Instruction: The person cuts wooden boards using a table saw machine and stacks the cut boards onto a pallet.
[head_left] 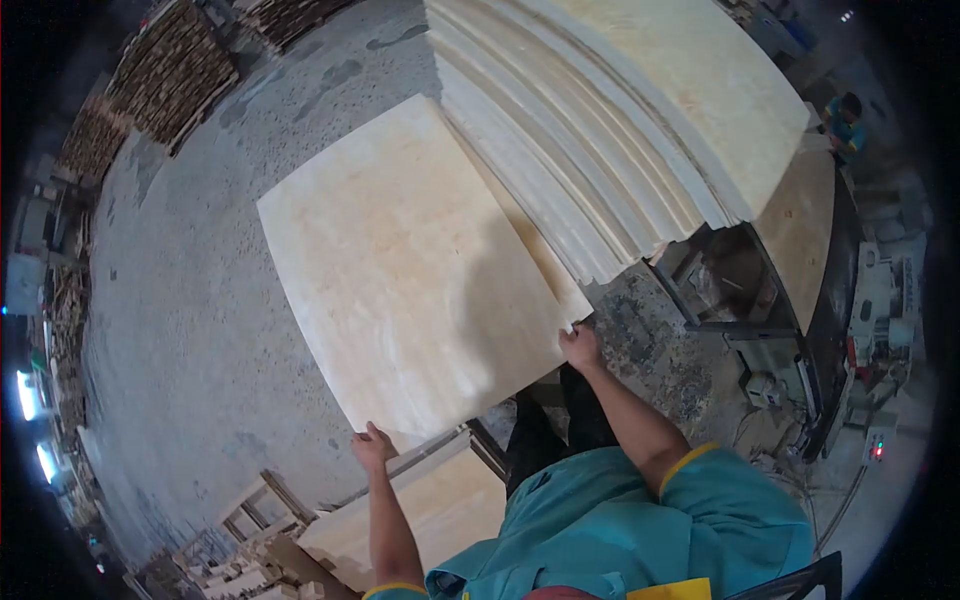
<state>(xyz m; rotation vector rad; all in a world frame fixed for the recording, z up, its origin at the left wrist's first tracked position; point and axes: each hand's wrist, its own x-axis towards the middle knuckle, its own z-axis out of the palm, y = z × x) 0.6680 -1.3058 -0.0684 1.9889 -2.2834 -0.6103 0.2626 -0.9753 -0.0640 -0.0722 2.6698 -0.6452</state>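
A large pale plywood sheet [410, 265] lies roughly flat in front of me, held off the floor. My left hand [372, 447] grips its near left corner from below. My right hand [580, 347] grips the near right corner. The sheet's far right edge overlaps a tall stack of similar plywood sheets [610, 110], whose layered edges step down toward me.
The grey concrete floor [190, 300] spreads to the left. A lower stack of sheets [440, 510] on a wooden frame sits by my legs. A machine with a long board [800, 230] stands on the right, with another person [845, 120] behind it. Wood piles [170, 70] line the far left.
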